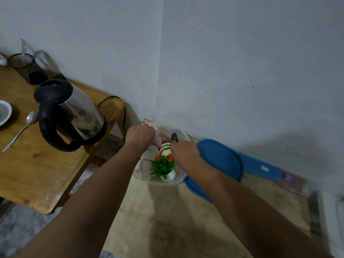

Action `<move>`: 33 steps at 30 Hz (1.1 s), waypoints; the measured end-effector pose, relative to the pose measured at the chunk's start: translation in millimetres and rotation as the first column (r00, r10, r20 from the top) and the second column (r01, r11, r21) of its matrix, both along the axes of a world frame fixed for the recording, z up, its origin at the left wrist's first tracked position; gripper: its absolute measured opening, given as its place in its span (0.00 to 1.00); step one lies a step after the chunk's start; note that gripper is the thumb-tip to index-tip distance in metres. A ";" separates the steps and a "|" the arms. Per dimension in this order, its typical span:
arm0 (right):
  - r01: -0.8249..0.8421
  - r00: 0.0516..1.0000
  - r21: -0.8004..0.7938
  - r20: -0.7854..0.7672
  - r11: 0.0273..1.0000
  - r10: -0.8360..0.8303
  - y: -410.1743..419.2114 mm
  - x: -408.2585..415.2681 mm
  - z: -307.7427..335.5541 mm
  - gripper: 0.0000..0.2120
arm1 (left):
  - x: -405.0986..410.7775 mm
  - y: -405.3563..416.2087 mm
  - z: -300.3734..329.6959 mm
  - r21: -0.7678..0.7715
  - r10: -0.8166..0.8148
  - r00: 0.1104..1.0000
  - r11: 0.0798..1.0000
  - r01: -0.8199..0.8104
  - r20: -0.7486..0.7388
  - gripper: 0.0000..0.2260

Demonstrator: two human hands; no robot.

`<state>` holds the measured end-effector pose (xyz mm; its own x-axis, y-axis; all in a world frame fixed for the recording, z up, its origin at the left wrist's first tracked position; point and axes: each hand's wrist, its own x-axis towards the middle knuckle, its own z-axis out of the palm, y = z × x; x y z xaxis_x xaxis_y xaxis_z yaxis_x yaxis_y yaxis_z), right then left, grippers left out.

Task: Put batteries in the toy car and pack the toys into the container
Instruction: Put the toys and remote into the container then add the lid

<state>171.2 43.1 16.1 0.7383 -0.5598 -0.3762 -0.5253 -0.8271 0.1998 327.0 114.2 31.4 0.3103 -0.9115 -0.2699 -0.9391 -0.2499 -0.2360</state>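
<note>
A clear plastic container (179,180) sits on a low wooden surface in the wall corner. Inside it lie a small fake plant with green leaves and orange flowers in a white pot (163,167), a striped cream toy (165,148), a white plush (149,159) and a pink soft toy (157,139). My left hand (140,135) is closed over the pink toy at the container's far left. My right hand (183,152) is closed on a dark object (174,136) that sticks up over the far rim. I cannot make out a toy car.
A blue lid (220,157) leans by the container on the right, with a blue box (260,167) behind it along the wall. On the wooden table (37,164) at left stand a steel kettle (68,112), a spoon (20,130), a bowl (3,112) and a utensil holder (28,68).
</note>
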 end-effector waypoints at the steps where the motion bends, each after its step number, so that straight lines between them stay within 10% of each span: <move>1: -0.016 1.000 0.019 -0.027 1.000 0.016 0.9 -1.4 -2.6 0.22 | 1.0 -0.8 -1.2 -0.015 -0.007 1.000 1.000 0.007 0.000 0.13; 8: -0.006 0.999 0.081 -0.049 0.997 0.010 -0.1 -3.8 -2.6 0.11 | -0.9 -3.2 -14.1 -0.041 -0.012 1.000 0.999 0.013 0.028 0.15; 22: 0.199 0.780 0.250 0.545 0.948 -0.308 -16.3 -27.5 -2.9 0.05 | 17.6 10.2 -17.6 -0.237 0.084 0.996 0.968 -0.085 -0.014 0.08; 33: 0.038 0.800 0.245 0.574 0.969 -0.176 -15.1 -20.5 -4.7 0.12 | 23.9 16.3 -27.4 -0.438 0.272 0.902 0.803 -0.405 -0.336 0.15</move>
